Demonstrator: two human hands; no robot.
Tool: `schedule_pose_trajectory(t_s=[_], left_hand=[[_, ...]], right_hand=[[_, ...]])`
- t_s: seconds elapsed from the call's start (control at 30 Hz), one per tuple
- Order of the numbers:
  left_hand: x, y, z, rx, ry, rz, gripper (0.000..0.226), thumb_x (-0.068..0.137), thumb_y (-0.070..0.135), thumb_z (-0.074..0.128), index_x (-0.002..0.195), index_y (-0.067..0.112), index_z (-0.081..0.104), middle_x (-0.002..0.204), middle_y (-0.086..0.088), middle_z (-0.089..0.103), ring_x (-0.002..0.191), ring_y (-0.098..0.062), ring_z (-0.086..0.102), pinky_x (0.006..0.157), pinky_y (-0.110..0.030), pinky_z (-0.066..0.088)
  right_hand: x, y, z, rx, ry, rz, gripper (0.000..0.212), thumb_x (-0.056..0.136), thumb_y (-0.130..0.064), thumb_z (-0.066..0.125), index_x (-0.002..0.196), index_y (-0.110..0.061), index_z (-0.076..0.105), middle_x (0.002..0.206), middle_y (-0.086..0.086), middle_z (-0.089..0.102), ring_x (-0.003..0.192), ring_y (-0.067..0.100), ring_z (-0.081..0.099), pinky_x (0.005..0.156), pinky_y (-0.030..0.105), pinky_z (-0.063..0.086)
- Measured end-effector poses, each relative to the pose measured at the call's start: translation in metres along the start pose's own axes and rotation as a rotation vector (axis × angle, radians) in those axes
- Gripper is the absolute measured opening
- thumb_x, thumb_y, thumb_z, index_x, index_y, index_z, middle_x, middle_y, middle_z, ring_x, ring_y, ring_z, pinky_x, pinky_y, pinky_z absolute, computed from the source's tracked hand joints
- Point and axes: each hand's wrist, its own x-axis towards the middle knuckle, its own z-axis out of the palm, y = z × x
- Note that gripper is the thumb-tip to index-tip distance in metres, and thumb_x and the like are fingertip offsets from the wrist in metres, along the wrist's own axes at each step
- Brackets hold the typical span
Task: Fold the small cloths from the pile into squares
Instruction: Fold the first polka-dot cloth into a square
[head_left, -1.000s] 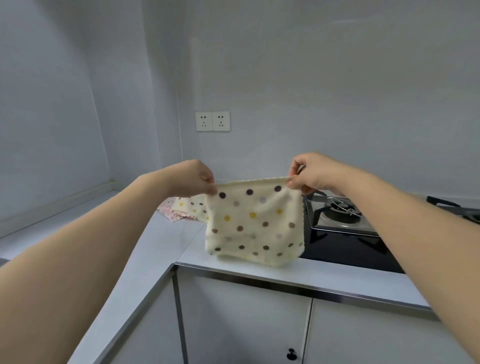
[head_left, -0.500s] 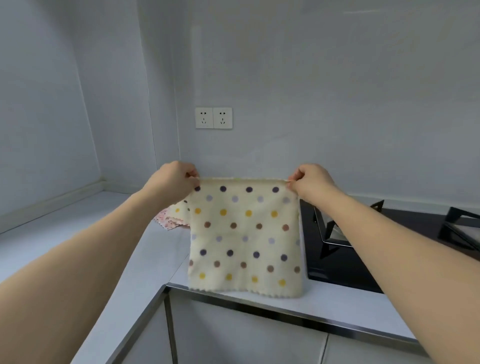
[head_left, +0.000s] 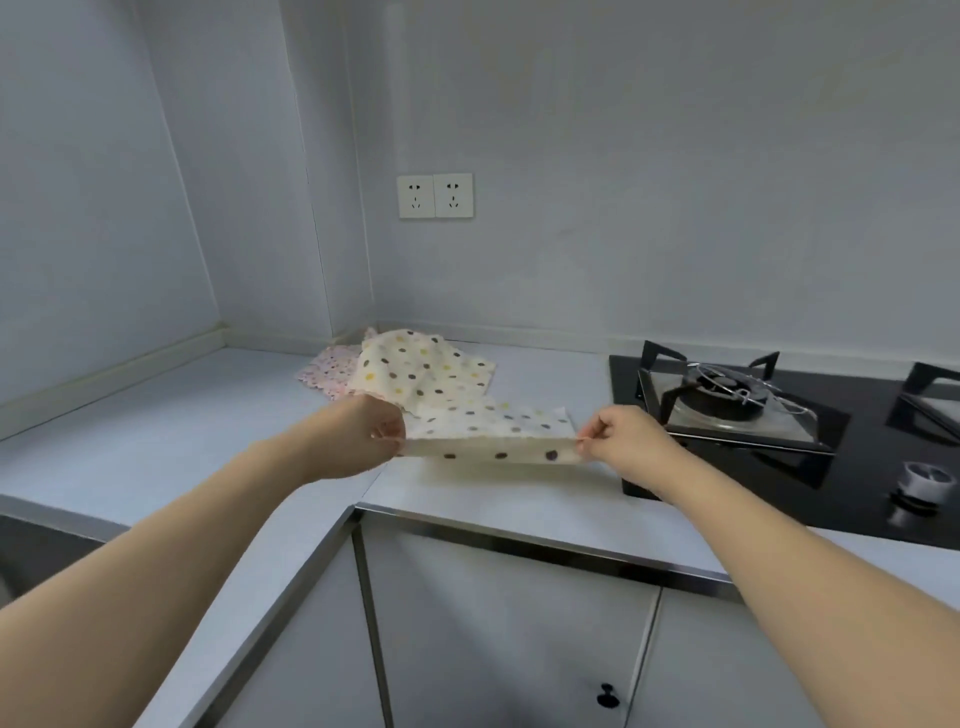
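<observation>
Dotted cloth (head_left: 493, 434) lowered from hanging onto tabletop (head_left: 156, 441); left hand (head_left: 363, 436), right hand (head_left: 623, 441) each pinch-grip near corner. First fold pending; pile (head_left: 415, 371) beyond grips waits.

- You have two hands in view: the left hand (head_left: 363, 434) at 9 o'clock of the held cloth, the right hand (head_left: 626, 441) at 3 o'clock.
- You hold one dotted cloth (head_left: 493, 434), one grip on each near corner.
- You can count two more cloths on the surface at 12 o'clock of it: one cream dotted cloth (head_left: 421, 371) and one pink cloth (head_left: 324, 366).
- Two wall sockets (head_left: 435, 196) sit side by side.
- One full burner (head_left: 724, 397) shows at 3 o'clock, plus part of a second (head_left: 932, 400).
- One stove knob (head_left: 922, 480).
- One cabinet knob (head_left: 608, 696) at 6 o'clock.
</observation>
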Motion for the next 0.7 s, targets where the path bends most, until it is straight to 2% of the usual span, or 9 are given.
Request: schedule_pose_trajectory(t_s=[0.1, 0.23, 0.3, 0.43, 0.53, 0.63, 0.7], left_hand=[[-0.022, 0.001, 0.019, 0.012, -0.151, -0.002, 0.013, 0.084, 0.019, 0.054, 0.080, 0.026, 0.064, 0.083, 0.015, 0.069, 0.083, -0.006, 0.060, 0.072, -0.022, 0.049], [-0.025, 0.004, 0.027, 0.003, -0.269, 0.020, 0.009, 0.084, 0.024, 0.057, 0.080, 0.028, 0.065, 0.086, 0.011, 0.067, 0.085, -0.011, 0.061, 0.079, -0.030, 0.051], [-0.015, 0.005, 0.029, -0.007, -0.241, -0.008, 0.010, 0.084, 0.023, 0.057, 0.083, 0.027, 0.066, 0.088, 0.007, 0.065, 0.085, -0.016, 0.061, 0.076, -0.030, 0.049], [0.015, 0.003, 0.037, -0.060, -0.111, -0.118, 0.016, 0.087, 0.018, 0.051, 0.084, 0.021, 0.066, 0.086, 0.009, 0.068, 0.078, -0.014, 0.058, 0.065, -0.025, 0.045], [0.036, -0.005, 0.044, -0.123, -0.035, -0.200, 0.020, 0.092, 0.018, 0.046, 0.085, 0.017, 0.065, 0.082, 0.012, 0.068, 0.071, -0.011, 0.054, 0.058, -0.022, 0.041], [0.053, -0.016, 0.059, -0.117, 0.007, -0.236, 0.021, 0.092, 0.018, 0.044, 0.083, 0.016, 0.063, 0.084, 0.008, 0.066, 0.073, -0.012, 0.057, 0.059, -0.025, 0.042], [0.062, -0.024, 0.074, -0.102, 0.040, -0.227, 0.020, 0.092, 0.020, 0.045, 0.082, 0.017, 0.061, 0.089, 0.005, 0.062, 0.079, -0.015, 0.058, 0.064, -0.027, 0.045]], right_hand=[[-0.021, 0.009, -0.003, -0.152, -0.265, 0.066, 0.013, 0.082, -0.007, 0.072, 0.076, -0.015, 0.064, 0.087, 0.001, 0.070, 0.070, 0.007, 0.061, 0.061, 0.018, 0.043], [-0.025, 0.004, -0.020, -0.253, -0.471, 0.156, 0.007, 0.087, -0.009, 0.066, 0.086, -0.015, 0.065, 0.088, 0.002, 0.070, 0.073, 0.009, 0.066, 0.065, 0.022, 0.047], [-0.019, 0.001, -0.024, -0.275, -0.506, 0.188, 0.005, 0.089, -0.011, 0.064, 0.090, -0.015, 0.065, 0.086, 0.001, 0.070, 0.075, 0.010, 0.067, 0.066, 0.024, 0.048], [0.004, -0.004, -0.012, -0.222, -0.285, 0.137, 0.009, 0.091, -0.015, 0.063, 0.097, -0.010, 0.066, 0.088, 0.004, 0.067, 0.072, 0.012, 0.061, 0.066, 0.025, 0.048], [0.029, -0.004, 0.002, -0.227, -0.144, 0.087, 0.009, 0.090, -0.019, 0.063, 0.094, -0.012, 0.066, 0.092, 0.003, 0.067, 0.080, 0.015, 0.061, 0.072, 0.028, 0.049], [0.056, 0.002, 0.019, -0.231, -0.055, 0.048, 0.007, 0.088, -0.020, 0.061, 0.083, -0.019, 0.064, 0.084, -0.007, 0.062, 0.079, 0.013, 0.059, 0.064, 0.025, 0.044], [0.071, 0.007, 0.031, -0.230, -0.023, 0.033, 0.008, 0.088, -0.020, 0.058, 0.082, -0.020, 0.062, 0.083, -0.011, 0.059, 0.082, 0.014, 0.058, 0.067, 0.026, 0.042]])
